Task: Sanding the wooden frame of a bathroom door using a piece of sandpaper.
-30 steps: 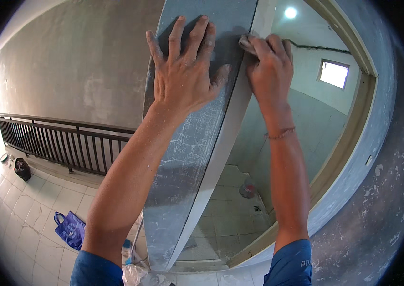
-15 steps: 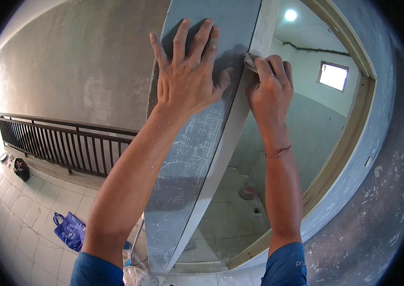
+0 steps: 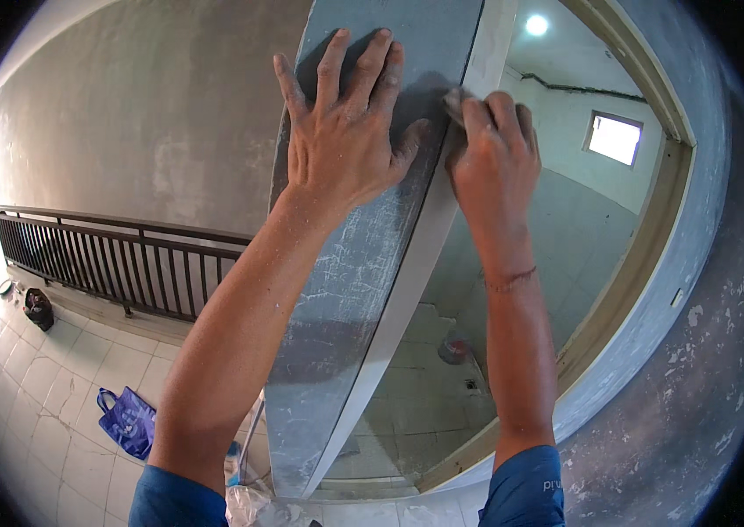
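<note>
My left hand (image 3: 345,123) lies flat with fingers spread on the blue-grey wall strip (image 3: 337,290), its skin dusty. Beside it, my right hand (image 3: 496,149) pinches a small folded grey piece (image 3: 454,104), which looks like sandpaper or cloth. That piece is pressed against the upper part of the pale door frame (image 3: 429,224), where the frame meets the wall strip. My curled fingers hide part of it.
Through the doorway is a tiled room with a small window (image 3: 614,139) and a bucket (image 3: 454,349). At left stand a dark metal railing (image 3: 126,255) and a black bag (image 3: 38,309). A blue bag (image 3: 129,422) and clear plastic (image 3: 247,505) lie on the tiled floor.
My right hand has moved slightly up and left along the door frame, with the grey piece still in its fingers. The left hand stays nearly in place on the wall.
</note>
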The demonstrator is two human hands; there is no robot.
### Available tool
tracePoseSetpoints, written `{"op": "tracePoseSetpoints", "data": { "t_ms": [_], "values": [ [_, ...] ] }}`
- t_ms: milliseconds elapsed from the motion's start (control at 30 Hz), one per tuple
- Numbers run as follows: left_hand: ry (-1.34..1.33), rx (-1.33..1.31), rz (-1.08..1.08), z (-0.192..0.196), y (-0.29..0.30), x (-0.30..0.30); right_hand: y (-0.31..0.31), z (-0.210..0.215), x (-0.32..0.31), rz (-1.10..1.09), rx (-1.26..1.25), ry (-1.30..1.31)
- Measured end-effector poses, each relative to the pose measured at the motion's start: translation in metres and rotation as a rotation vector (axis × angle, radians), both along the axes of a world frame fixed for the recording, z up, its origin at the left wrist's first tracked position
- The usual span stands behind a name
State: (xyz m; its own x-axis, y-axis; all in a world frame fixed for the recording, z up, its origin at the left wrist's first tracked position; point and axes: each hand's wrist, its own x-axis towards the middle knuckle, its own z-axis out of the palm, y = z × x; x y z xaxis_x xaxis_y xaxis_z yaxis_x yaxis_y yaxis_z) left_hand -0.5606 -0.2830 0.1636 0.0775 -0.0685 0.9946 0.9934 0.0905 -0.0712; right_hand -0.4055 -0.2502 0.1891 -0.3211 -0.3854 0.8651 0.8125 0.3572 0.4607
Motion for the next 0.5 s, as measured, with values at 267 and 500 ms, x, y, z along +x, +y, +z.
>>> {"op": "tracePoseSetpoints", "data": {
  "t_ms": [267,500],
  "values": [
    [0.007,0.017,0.005,0.001,0.001,0.001,0.005,0.027,0.006,0.195,0.015,-0.071],
    [-0.004,0.004,-0.003,0.001,-0.002,0.006,0.01,0.017,0.016,0.156,-0.025,-0.106]
  ]
}}
